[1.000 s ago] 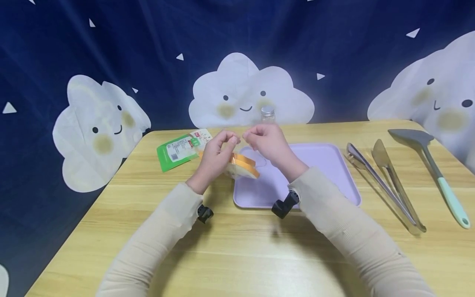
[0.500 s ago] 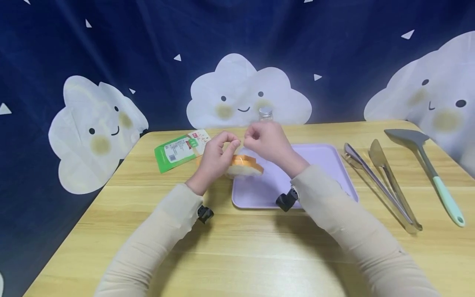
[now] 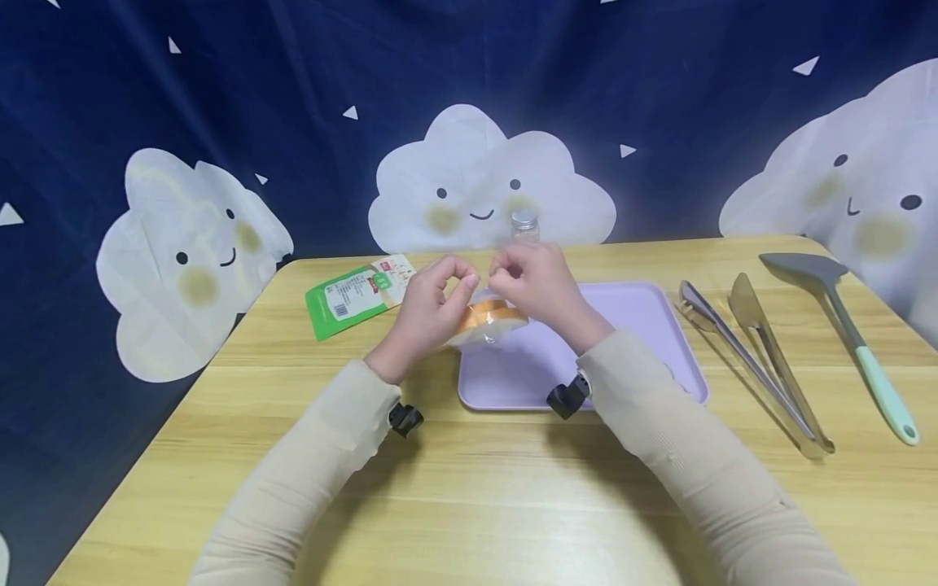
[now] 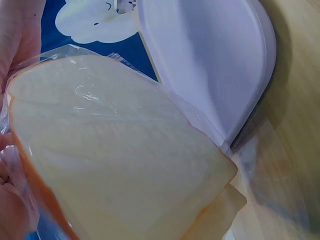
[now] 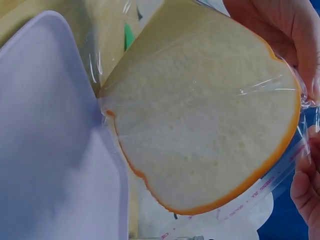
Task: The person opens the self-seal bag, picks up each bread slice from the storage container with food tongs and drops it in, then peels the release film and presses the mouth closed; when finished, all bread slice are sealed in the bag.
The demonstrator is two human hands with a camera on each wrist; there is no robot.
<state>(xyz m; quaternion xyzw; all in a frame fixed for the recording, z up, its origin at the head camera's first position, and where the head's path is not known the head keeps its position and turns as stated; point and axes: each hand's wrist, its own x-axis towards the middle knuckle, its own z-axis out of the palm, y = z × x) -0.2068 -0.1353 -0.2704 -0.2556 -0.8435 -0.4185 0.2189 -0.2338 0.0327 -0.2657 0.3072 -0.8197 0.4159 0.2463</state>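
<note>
In the head view, slices of bread [image 3: 489, 317] with orange-brown crust hang in a clear plastic bag [image 5: 252, 204] over the tray's left part. My left hand [image 3: 428, 308] pinches the bag's upper edge between thumb and curled fingers. Close beside it, my right hand [image 3: 541, 281] has its fingers curled at the same edge, pinching the plastic. Both wrist views show the pale face of a bread slice [image 4: 115, 135] through the film, with fingers gathered at the bag's edge. The bag's opening is partly hidden by the hands.
A lilac tray [image 3: 637, 334] lies below and to the right. Behind the hands stands a glass jar [image 3: 524, 226] with a silver lid. A green and white pouch [image 3: 355, 297] lies left. Metal tongs [image 3: 787, 382] and a grey turner [image 3: 843, 317] with a mint handle lie right.
The bagged bread has swung to the right and lies more level beneath both hands. The hands stay close together, with their fingertips slightly farther apart. The head view has shifted a little.
</note>
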